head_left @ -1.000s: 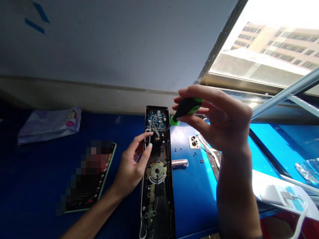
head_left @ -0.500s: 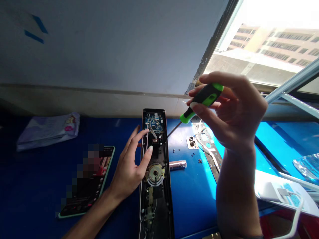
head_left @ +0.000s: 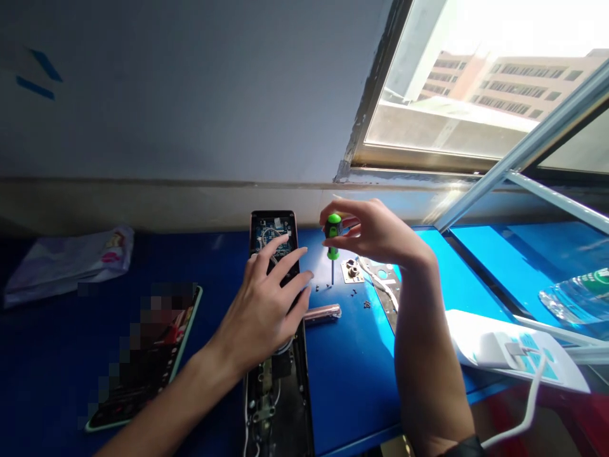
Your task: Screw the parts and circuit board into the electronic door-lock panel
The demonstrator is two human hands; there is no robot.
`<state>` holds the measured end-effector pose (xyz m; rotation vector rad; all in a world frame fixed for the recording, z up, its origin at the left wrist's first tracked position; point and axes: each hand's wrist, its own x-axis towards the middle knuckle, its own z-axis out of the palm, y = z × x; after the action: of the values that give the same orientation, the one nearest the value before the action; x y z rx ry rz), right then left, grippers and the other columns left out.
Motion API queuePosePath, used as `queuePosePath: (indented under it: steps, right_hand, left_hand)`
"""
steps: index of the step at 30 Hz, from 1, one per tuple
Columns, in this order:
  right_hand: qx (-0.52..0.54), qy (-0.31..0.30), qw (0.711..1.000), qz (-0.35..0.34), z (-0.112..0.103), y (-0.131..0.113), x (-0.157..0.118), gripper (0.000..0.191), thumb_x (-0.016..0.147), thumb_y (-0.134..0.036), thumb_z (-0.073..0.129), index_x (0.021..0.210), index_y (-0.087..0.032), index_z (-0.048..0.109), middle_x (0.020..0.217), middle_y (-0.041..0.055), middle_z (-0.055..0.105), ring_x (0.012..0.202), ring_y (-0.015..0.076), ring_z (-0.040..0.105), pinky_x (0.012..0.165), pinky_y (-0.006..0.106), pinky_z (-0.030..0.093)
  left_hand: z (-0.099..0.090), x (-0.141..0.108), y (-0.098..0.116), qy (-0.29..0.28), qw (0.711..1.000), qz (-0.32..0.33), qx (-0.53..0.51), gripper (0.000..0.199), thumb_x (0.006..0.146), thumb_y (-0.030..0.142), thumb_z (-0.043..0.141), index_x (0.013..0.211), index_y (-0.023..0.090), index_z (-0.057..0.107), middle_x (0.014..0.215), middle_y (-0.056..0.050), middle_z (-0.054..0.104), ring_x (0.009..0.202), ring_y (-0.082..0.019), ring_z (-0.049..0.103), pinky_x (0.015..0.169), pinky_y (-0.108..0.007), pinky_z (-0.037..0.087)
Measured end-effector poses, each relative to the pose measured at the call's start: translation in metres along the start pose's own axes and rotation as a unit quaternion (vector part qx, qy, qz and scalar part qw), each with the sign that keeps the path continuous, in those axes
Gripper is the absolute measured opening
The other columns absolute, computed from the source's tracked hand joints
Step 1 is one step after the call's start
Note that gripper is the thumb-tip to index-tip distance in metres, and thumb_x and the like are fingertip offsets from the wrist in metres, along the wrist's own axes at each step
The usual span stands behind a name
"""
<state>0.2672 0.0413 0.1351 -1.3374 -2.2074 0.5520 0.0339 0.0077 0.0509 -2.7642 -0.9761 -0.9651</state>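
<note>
My right hand (head_left: 375, 231) grips a green-and-black screwdriver (head_left: 334, 236) held upright. Its shaft points down at the table, with the tip at or just above some tiny dark screws (head_left: 328, 286); whether it touches one I cannot tell. My left hand (head_left: 266, 298) is open, fingers spread over a long, open black housing (head_left: 285, 406), covering its middle. A blue circuit board (head_left: 269, 236) with thin wires shows at the housing's far end. Just right of the housing lies a shiny pinkish cylinder (head_left: 323, 314).
More small screws (head_left: 366, 304) lie near a square metal plate with a round fitting (head_left: 352, 271) and a dark perforated panel (head_left: 387, 279). A phone (head_left: 147, 362) and a plastic packet (head_left: 71, 260) are left. Rightward are a white power strip (head_left: 514, 349) and a bottle (head_left: 575, 298).
My right hand has lowered the screwdriver from a raised slant to upright over the loose screws. My left hand has shifted right across the housing. The view has turned slightly right.
</note>
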Motion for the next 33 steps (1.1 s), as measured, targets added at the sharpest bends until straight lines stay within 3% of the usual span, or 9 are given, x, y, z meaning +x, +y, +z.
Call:
queuePosePath:
  steps: [9, 14, 19, 24, 29, 33]
  right_hand:
    - [0.003, 0.022, 1.000, -0.020, -0.003, -0.004, -0.001, 0.019, 0.087, -0.024, 0.077, 0.104, -0.021, 0.070, 0.095, 0.0002, 0.075, 0.085, 0.0165, 0.071, 0.081, 0.034, 0.060]
    - [0.066, 0.089, 0.992, -0.066, -0.010, -0.021, -0.013, 0.022, 0.092, -0.023, 0.071, 0.114, -0.021, 0.069, 0.103, 0.0014, 0.075, 0.091, 0.0167, 0.073, 0.083, 0.034, 0.063]
    - [0.179, 0.202, 0.958, -0.102, -0.007, -0.040, -0.018, 0.028, 0.088, -0.030, 0.079, 0.114, -0.028, 0.069, 0.110, 0.0023, 0.074, 0.097, 0.0207, 0.075, 0.082, 0.037, 0.067]
    - [0.206, 0.292, 0.930, -0.084, 0.009, -0.056, -0.008, 0.030, 0.084, -0.036, 0.085, 0.108, -0.029, 0.068, 0.099, -0.0024, 0.073, 0.094, 0.0187, 0.075, 0.086, 0.038, 0.067]
    - [0.245, 0.282, 0.924, -0.078, 0.029, -0.059, 0.007, 0.035, 0.082, -0.037, 0.086, 0.110, -0.027, 0.067, 0.091, -0.0024, 0.073, 0.083, 0.0169, 0.073, 0.079, 0.037, 0.068]
    - [0.252, 0.280, 0.924, -0.061, 0.036, -0.055, 0.014, 0.031, 0.083, -0.033, 0.083, 0.110, -0.029, 0.066, 0.090, -0.0013, 0.072, 0.087, 0.0204, 0.075, 0.079, 0.040, 0.069]
  left_hand:
    - [0.003, -0.003, -0.009, 0.003, 1.000, 0.011, -0.009, 0.023, 0.099, 0.018, 0.059, 0.114, 0.015, 0.077, 0.140, -0.015, 0.067, 0.146, -0.042, 0.042, 0.111, -0.067, 0.048]
    - [-0.004, -0.010, -0.017, 0.061, 0.997, 0.013, -0.043, 0.027, 0.096, 0.015, 0.065, 0.123, 0.019, 0.070, 0.128, -0.012, 0.070, 0.136, -0.036, 0.051, 0.110, -0.059, 0.051]
    - [-0.010, -0.028, -0.031, 0.116, 0.991, 0.005, -0.061, 0.031, 0.093, 0.013, 0.070, 0.122, 0.022, 0.066, 0.112, -0.007, 0.069, 0.120, -0.030, 0.059, 0.105, -0.053, 0.054]
    - [-0.009, -0.049, -0.043, 0.137, 0.987, -0.037, -0.069, 0.026, 0.093, 0.015, 0.069, 0.119, 0.022, 0.066, 0.110, -0.007, 0.069, 0.116, -0.028, 0.061, 0.102, -0.047, 0.054]
    - [-0.008, -0.056, -0.041, 0.124, 0.983, -0.080, -0.110, 0.031, 0.095, 0.019, 0.069, 0.125, 0.022, 0.065, 0.116, -0.007, 0.069, 0.119, -0.027, 0.061, 0.105, -0.047, 0.054]
    - [-0.009, -0.055, -0.037, 0.133, 0.979, -0.085, -0.130, 0.027, 0.093, 0.018, 0.071, 0.120, 0.023, 0.069, 0.115, -0.007, 0.072, 0.118, -0.026, 0.062, 0.104, -0.046, 0.055]
